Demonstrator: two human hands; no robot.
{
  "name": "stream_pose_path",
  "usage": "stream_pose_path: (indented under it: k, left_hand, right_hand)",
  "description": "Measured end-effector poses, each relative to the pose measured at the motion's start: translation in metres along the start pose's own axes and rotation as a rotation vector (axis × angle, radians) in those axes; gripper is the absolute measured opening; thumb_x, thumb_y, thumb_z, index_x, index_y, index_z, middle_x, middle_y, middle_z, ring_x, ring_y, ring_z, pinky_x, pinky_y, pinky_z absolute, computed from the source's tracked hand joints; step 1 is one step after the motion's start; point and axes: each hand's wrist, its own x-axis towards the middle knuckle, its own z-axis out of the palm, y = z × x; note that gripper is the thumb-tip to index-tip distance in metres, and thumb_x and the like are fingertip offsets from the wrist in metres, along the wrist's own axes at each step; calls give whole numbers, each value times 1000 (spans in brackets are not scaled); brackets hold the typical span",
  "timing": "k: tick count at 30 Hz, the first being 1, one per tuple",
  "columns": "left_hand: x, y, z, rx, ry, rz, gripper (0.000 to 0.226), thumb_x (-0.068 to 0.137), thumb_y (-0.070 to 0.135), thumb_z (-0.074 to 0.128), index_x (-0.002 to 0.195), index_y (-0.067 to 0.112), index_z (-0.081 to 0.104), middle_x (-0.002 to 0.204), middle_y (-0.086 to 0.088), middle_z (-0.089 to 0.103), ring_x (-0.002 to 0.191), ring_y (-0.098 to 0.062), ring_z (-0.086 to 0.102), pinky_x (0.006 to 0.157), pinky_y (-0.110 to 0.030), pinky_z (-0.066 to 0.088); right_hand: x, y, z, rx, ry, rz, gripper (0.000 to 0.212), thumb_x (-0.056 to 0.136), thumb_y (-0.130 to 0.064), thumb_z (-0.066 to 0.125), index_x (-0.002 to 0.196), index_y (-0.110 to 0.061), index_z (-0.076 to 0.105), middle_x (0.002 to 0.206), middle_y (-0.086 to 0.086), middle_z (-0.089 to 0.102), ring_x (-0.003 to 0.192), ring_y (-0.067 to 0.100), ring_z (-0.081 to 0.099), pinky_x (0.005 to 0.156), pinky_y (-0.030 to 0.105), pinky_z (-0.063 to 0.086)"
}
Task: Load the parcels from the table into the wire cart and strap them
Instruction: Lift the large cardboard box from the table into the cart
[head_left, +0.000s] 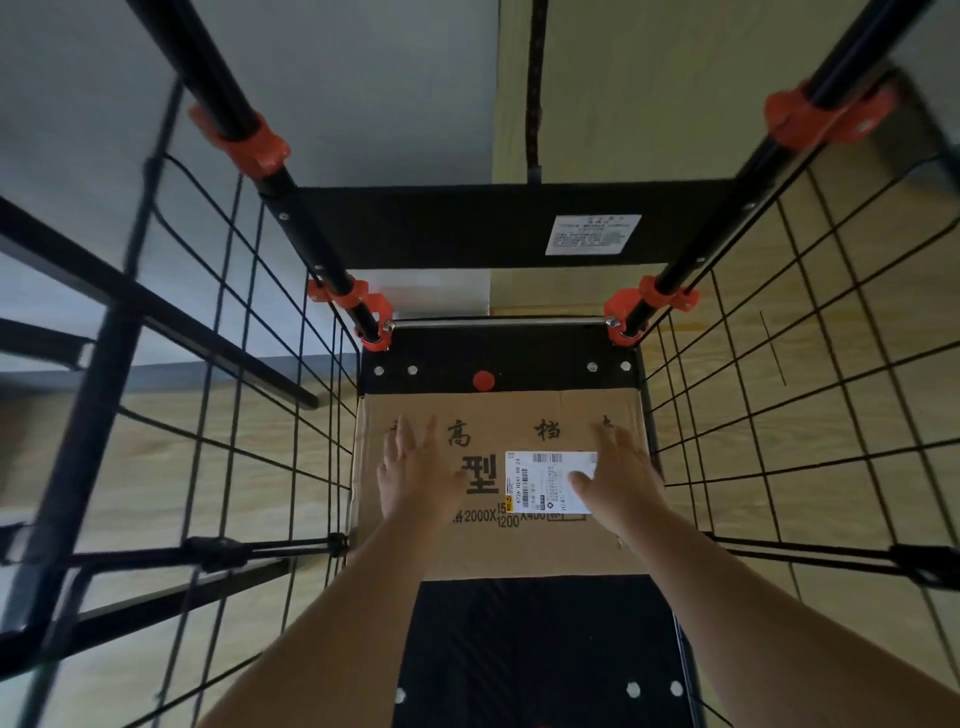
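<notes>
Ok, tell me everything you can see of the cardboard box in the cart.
The cardboard box is brown and lies flat on the wire cart's black floor, toward the far end by the orange-clamped posts. Its top carries big black printed characters, numbers and a white barcode label. The left hand and right hand press flat on it, fingers straight, the right partly covering the label.

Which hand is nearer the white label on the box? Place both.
Right. The right hand lies flat on the cardboard box, thumb over the right part of the white label; the left hand lies flat to its left, not touching it.
</notes>
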Motion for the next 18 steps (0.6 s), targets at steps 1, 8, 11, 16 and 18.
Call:
stream_pose_path:
  k: [1,8,11,16,18]
  left_hand:
    - [-4,6,-5,20,-1,34,81,91,36,62,155,29,12,163,-8,1,150,-30,3,121,-49,17]
    - [-44,40,-64,111,-15,128,70,95,36,56,154,30,19,164,-7,4,150,-30,9,119,-48,15]
    - [-64,52,-94,117,5,170,63,96,35,54,152,31,25,162,-7,11,148,-29,16,116,-49,24]
    - [-98,67,-139,148,34,226,62,95,36,55,151,30,29,160,-5,20,146,-28,20,114,-46,28]
    - [-113,73,-156,143,23,220,60,96,35,54,151,28,30,158,-4,25,143,-27,25,111,-44,31]
  right_hand:
    - [-4,-6,-6,-9,-15,-10,75,93,-32,62,155,-23,20,159,4,25,143,24,30,114,43,35]
    - [-43,-46,-68,-41,-7,-105,61,96,-31,57,150,-21,31,144,4,43,130,21,43,105,36,40]
    - [-64,-59,-94,-73,8,-112,50,97,-34,55,144,-22,41,133,2,52,121,20,51,101,36,46]
    - [-100,-83,-140,-199,32,-178,28,101,-34,45,120,-18,56,110,3,60,99,18,59,90,37,52]
    - [-114,-92,-155,-167,56,-183,17,99,-31,48,107,-20,58,101,1,60,89,17,60,82,37,55]
